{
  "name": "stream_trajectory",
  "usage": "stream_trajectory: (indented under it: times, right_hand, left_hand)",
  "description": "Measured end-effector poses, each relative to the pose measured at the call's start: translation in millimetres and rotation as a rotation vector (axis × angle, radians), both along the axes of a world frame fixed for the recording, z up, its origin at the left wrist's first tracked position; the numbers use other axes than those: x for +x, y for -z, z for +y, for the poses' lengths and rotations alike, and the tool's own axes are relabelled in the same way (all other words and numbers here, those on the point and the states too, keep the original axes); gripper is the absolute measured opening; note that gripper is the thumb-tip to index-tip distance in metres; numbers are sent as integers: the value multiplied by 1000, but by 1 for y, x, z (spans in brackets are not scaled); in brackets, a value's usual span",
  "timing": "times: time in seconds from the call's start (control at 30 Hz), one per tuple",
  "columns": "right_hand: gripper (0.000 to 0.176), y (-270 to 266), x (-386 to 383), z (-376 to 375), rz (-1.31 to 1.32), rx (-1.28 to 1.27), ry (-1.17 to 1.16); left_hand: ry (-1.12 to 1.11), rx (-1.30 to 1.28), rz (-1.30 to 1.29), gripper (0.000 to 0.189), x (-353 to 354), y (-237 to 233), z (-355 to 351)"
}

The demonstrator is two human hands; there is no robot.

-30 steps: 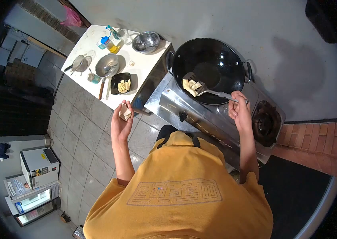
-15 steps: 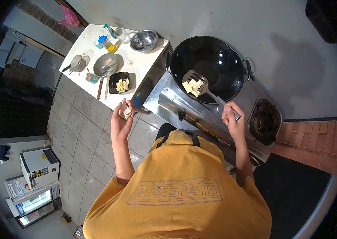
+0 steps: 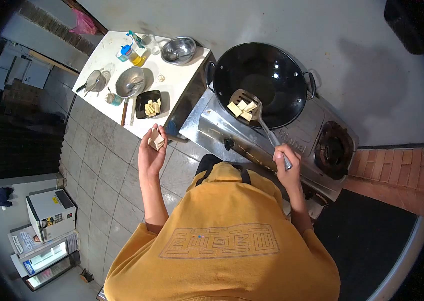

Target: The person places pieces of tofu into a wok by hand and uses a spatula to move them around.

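My right hand (image 3: 287, 161) grips the handle of a slotted metal spatula (image 3: 252, 109). Its blade carries several pale tofu pieces (image 3: 241, 108) over the near rim of a black wok (image 3: 272, 70) on a steel gas stove (image 3: 302, 140). My left hand (image 3: 152, 153) is raised palm up over the tiled floor, holding a few more tofu pieces (image 3: 156, 140) near the edge of a white table (image 3: 182, 83).
The table holds a black dish of tofu pieces (image 3: 151, 104), a metal strainer ladle (image 3: 131, 83), a steel bowl (image 3: 178, 50), an oil bottle (image 3: 133, 54) and small cups. A second burner (image 3: 333, 150) sits right of the wok. A small fridge (image 3: 49, 213) stands at lower left.
My right hand has drawn back toward my body, pulling the loaded spatula from inside the wok to its near rim. My left hand has stayed almost still with its tofu.
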State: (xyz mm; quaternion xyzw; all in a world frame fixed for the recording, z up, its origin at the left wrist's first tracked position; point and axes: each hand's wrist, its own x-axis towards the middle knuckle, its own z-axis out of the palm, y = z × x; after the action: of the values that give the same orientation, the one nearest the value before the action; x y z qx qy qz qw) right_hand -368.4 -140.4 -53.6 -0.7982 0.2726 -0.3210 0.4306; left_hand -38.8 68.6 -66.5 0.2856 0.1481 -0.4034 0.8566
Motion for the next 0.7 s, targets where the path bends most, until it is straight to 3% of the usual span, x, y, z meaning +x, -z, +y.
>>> stream_trajectory:
  times: [0.53, 0.6, 0.7]
  right_hand:
    - [14, 0, 2, -3, -7, 10, -9]
    - [18, 3, 4, -6, -28, 324, 68]
    - [21, -15, 14, -19, -54, 534, 95]
  left_hand:
    - [10, 7, 3, 31, 0, -4, -7]
    - [21, 7, -14, 31, 2, -1, -6]
    - [26, 16, -43, 33, 2, -1, -5]
